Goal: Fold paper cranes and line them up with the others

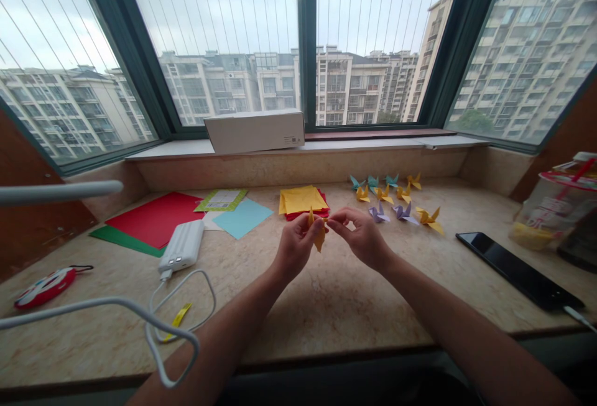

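Observation:
My left hand and my right hand meet above the middle of the marble counter, both pinching a small folded piece of yellow paper. The fingers of each hand are closed on it. Just behind the hands lies a stack of yellow and red paper squares. To the right of that stack stand several finished paper cranes in yellow, teal and purple.
Red and green sheets, a light blue square, a white power bank with a white cable, a red round object, a black phone, a plastic container and a white box on the window sill.

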Action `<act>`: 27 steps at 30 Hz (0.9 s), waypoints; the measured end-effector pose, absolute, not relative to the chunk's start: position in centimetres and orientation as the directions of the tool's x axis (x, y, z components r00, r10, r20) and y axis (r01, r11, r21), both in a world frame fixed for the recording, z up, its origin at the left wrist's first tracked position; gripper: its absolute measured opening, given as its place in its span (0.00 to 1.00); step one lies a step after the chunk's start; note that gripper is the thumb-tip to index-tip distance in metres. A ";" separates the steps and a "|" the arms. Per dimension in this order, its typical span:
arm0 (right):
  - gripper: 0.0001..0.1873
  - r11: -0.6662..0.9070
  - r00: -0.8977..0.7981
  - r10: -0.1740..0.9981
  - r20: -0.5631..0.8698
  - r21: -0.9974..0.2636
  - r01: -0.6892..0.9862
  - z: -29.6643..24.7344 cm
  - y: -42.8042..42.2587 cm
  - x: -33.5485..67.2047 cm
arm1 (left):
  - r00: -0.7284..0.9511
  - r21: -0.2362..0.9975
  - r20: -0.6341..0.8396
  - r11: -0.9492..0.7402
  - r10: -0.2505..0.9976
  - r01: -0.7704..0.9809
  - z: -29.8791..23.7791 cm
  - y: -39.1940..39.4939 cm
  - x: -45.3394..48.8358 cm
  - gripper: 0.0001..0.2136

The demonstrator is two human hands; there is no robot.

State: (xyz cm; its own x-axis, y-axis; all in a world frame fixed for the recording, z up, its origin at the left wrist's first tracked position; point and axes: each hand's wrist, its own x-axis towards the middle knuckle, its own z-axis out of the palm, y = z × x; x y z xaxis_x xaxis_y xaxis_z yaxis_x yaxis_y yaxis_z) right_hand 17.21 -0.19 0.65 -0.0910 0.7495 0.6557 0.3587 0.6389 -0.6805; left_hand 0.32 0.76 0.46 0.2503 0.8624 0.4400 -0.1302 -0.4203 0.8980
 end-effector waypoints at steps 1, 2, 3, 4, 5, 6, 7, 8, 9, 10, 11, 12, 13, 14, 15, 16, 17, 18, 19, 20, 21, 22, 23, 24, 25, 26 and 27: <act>0.11 0.636 -0.090 0.752 0.653 -0.684 0.356 0.7 -0.2 17.2 | 0.249 0.897 0.442 -0.423 0.862 -0.129 0.4 0.8 0.3 0.16; 0.11 0.635 -0.090 0.754 0.651 -0.687 0.353 0.7 -0.2 17.3 | 0.247 0.894 0.447 -0.429 0.860 -0.125 0.4 0.8 0.3 0.15; 0.11 0.636 -0.093 0.754 0.650 -0.687 0.351 0.8 -0.3 17.3 | 0.246 0.891 0.455 -0.439 0.856 -0.117 0.5 0.8 0.4 0.14; 0.11 0.638 -0.096 0.753 0.651 -0.687 0.349 0.8 -0.3 17.2 | 0.245 0.886 0.464 -0.451 0.851 -0.108 0.5 0.7 0.4 0.14; 0.11 0.640 -0.098 0.752 0.652 -0.685 0.348 0.9 -0.4 17.2 | 0.244 0.881 0.473 -0.463 0.847 -0.099 0.6 0.7 0.4 0.13; 0.11 0.642 -0.100 0.750 0.654 -0.682 0.350 1.0 -0.4 17.2 | 0.243 0.876 0.481 -0.474 0.842 -0.092 0.6 0.6 0.4 0.13; 0.11 0.643 -0.101 0.749 0.655 -0.680 0.353 1.0 -0.5 17.2 | 0.242 0.871 0.489 -0.483 0.838 -0.085 0.7 0.6 0.4 0.13; 0.11 0.644 -0.101 0.747 0.657 -0.678 0.356 1.1 -0.5 17.2 | 0.242 0.868 0.494 -0.491 0.835 -0.079 0.7 0.5 0.4 0.13; 0.11 0.644 -0.101 0.746 0.658 -0.676 0.357 1.1 -0.5 17.2 | 0.244 0.865 0.498 -0.496 0.832 -0.072 0.8 0.5 0.3 0.13; 0.11 0.645 -0.102 0.746 0.658 -0.676 0.356 1.2 -0.6 17.1 | 0.250 0.864 0.499 -0.500 0.830 -0.065 0.8 0.4 0.3 0.12; 0.11 0.647 -0.106 0.745 0.659 -0.675 0.353 1.2 -0.6 17.1 | 0.255 0.863 0.499 -0.502 0.828 -0.058 0.8 0.4 0.3 0.12; 0.11 0.648 -0.113 0.746 0.656 -0.677 0.350 1.2 -0.6 17.1 | 0.260 0.862 0.499 -0.504 0.827 -0.052 0.9 0.4 0.2 0.12; 0.11 0.646 -0.120 0.749 0.651 -0.680 0.346 1.1 -0.6 17.1 | 0.259 0.861 0.500 -0.506 0.827 -0.048 0.9 0.4 0.2 0.12; 0.12 0.643 -0.128 0.754 0.644 -0.685 0.343 1.1 -0.6 17.2 | 0.255 0.860 0.502 -0.508 0.826 -0.046 0.9 0.4 0.2 0.12; 0.12 0.637 -0.139 0.762 0.633 -0.692 0.339 1.1 -0.5 17.2 | 0.250 0.859 0.504 -0.510 0.827 -0.045 0.9 0.5 0.1 0.12; 0.13 0.629 -0.148 0.770 0.620 -0.701 0.337 1.0 -0.5 17.2 | 0.243 0.859 0.505 -0.511 0.828 -0.042 0.8 0.5 0.1 0.12; 0.13 0.620 -0.152 0.779 0.609 -0.709 0.336 0.9 -0.5 17.2 | 0.240 0.859 0.503 -0.510 0.830 -0.037 0.8 0.5 0.1 0.12; 0.14 0.611 -0.154 0.786 0.598 -0.716 0.337 0.9 -0.4 17.2 | 0.241 0.861 0.499 -0.508 0.832 -0.028 0.8 0.5 0.1 0.12; 0.14 0.604 -0.154 0.792 0.591 -0.720 0.341 0.9 -0.4 17.3 | 0.243 0.863 0.493 -0.504 0.835 -0.018 0.8 0.5 0.0 0.12; 0.14 0.599 -0.153 0.795 0.587 -0.722 0.346 0.9 -0.4 17.3 | 0.244 0.866 0.486 -0.500 0.839 -0.008 0.8 0.5 0.0 0.12; 0.14 0.598 -0.150 0.796 0.587 -0.721 0.350 0.9 -0.4 17.2 | 0.246 0.869 0.480 -0.495 0.842 0.000 0.8 0.5 0.0 0.12; 0.14 0.599 -0.150 0.794 0.589 -0.719 0.353 0.9 -0.4 17.2 | 0.247 0.872 0.474 -0.490 0.845 0.006 0.8 0.5 0.0 0.12; 0.13 0.603 -0.154 0.792 0.591 -0.716 0.352 0.9 -0.4 17.1 | 0.245 0.874 0.469 -0.486 0.849 0.010 0.8 0.5 0.0 0.12; 0.13 0.607 -0.158 0.789 0.594 -0.714 0.348 0.9 -0.5 17.1 | 0.242 0.876 0.465 -0.481 0.852 0.011 0.8 0.5 0.0 0.13; 0.13 0.607 -0.163 0.790 0.591 -0.717 0.343 0.9 -0.5 17.0 | 0.238 0.879 0.462 -0.477 0.854 0.006 0.8 0.5 0.0 0.13; 0.14 0.603 -0.164 0.794 0.585 -0.723 0.337 0.9 -0.5 17.0 | 0.233 0.881 0.461 -0.472 0.857 -0.007 0.8 0.5 0.0 0.13; 0.14 0.594 -0.162 0.801 0.576 -0.732 0.333 0.8 -0.5 17.0 | 0.227 0.886 0.457 -0.463 0.860 -0.028 0.8 0.5 0.0 0.13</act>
